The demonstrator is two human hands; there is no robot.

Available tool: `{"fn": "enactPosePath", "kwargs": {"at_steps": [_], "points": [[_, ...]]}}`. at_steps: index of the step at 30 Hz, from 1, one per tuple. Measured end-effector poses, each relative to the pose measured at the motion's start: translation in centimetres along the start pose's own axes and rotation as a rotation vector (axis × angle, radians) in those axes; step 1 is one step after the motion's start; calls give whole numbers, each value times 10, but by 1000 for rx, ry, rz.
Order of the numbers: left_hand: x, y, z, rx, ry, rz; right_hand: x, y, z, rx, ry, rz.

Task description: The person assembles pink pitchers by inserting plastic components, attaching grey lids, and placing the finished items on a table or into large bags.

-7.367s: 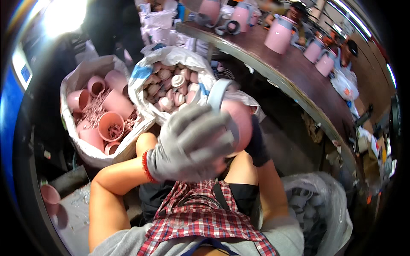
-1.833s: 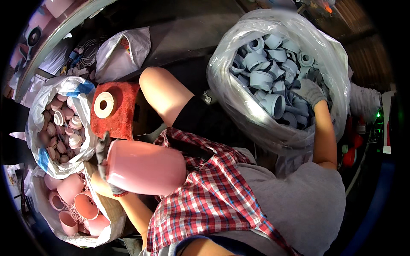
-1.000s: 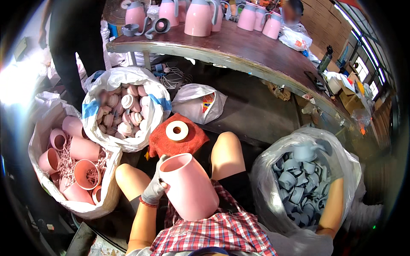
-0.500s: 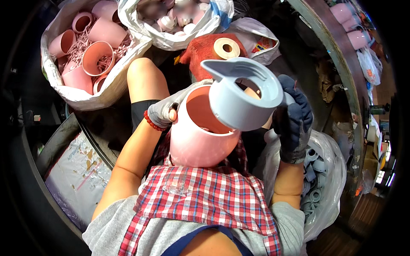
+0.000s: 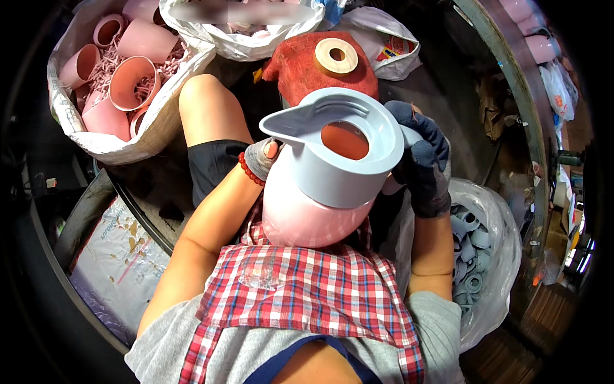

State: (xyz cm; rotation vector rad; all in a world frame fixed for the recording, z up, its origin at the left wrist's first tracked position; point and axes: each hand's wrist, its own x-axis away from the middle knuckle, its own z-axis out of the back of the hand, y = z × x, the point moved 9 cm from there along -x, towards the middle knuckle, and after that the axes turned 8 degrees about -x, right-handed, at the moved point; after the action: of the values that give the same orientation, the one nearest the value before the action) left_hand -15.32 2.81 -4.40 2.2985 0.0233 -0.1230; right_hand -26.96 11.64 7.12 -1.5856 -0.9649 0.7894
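Note:
A pink plastic jug body (image 5: 313,221) stands upright in my lap against the checked apron. Over its mouth sits a light grey-blue spout collar (image 5: 342,185), its pointed spout to the left and a round opening in its top. My left hand (image 5: 263,159), in a pale fingerless glove, wraps round the left side of the jug body; most of its fingers are hidden behind it. Gloved in dark blue and grey, my right hand (image 5: 422,160) is closed round the collar's handle at the right. Whether the collar is fully seated cannot be seen.
A white sack (image 5: 147,150) of pink jug bodies stands far left, another white sack (image 5: 249,48) beside it. Ahead, a wooden ring (image 5: 336,57) rests on a red cloth-covered object (image 5: 297,73). A clear bag (image 5: 492,288) of grey-blue parts is at my right.
The spout collar has moved left and down from a tilt over the jug's right side and now covers its mouth. My right hand moved with it; my left hand stays on the body.

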Motion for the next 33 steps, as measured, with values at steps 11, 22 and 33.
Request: {"fn": "enactPosePath", "kwargs": {"at_steps": [11, 22, 33], "points": [[0, -2, 3, -76, 76, 45, 7, -5, 2, 8, -52, 74], [10, 92, -48, -500, 222, -285, 13, 0, 5, 144, 19, 30], [8, 77, -37, -596, 334, -185, 8, 15, -2, 61, -42, 55]]}}
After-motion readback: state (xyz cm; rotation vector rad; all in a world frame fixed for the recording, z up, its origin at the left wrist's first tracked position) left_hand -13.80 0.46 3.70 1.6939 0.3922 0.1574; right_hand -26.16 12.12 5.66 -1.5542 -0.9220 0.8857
